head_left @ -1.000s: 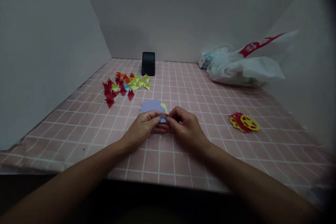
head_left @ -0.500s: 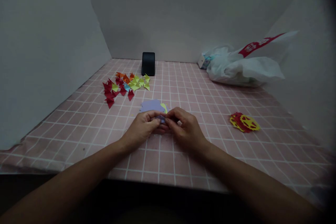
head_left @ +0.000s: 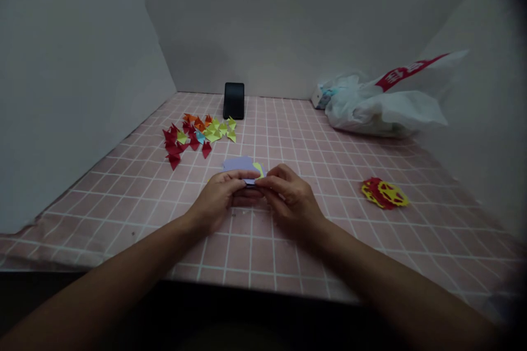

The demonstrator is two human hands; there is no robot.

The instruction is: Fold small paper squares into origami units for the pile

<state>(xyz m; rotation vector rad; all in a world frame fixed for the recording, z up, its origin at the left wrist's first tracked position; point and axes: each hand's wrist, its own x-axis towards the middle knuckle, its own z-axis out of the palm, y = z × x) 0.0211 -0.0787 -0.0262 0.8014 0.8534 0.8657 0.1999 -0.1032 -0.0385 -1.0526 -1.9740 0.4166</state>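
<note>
Between my two hands is a small folded piece of purple paper (head_left: pixel 250 181), mostly covered by the fingers. My left hand (head_left: pixel 224 192) pinches its left side between thumb and fingers. On its right side, my right hand (head_left: pixel 290 192) grips the paper with thumb and forefinger. Just beyond the fingers lie purple paper sheets (head_left: pixel 239 163), with a yellow paper piece (head_left: pixel 258 169) at their right edge. Farther off to the left sits a group of folded paper cranes (head_left: pixel 197 134) in red, orange, yellow and blue.
A black phone (head_left: pixel 234 101) stands propped at the back. White plastic bags (head_left: pixel 370 109) and a small box (head_left: pixel 317 96) lie at the back right. Red and yellow paper cutouts (head_left: pixel 385 193) rest on the right of the pink checked tablecloth (head_left: pixel 329 148). Pale walls surround the table.
The folded purple paper now shows as a flatter, narrower strip between my fingers. My right fingers have straightened slightly along it. The view has shifted a little; other things stay put.
</note>
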